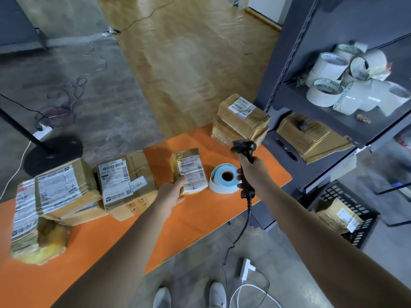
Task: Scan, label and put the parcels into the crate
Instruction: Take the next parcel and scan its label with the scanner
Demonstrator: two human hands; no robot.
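Orange tabletop: taped brown cardboard parcels stacked at left. Left hand pinches the near edge of a small tape-wrapped labelled parcel, thumb on top. Beside it, a pale-blue label roll. Right hand is wrapped round a black corded barcode scanner. Black slotted plastic crate on the floor, far right, holds one parcel.
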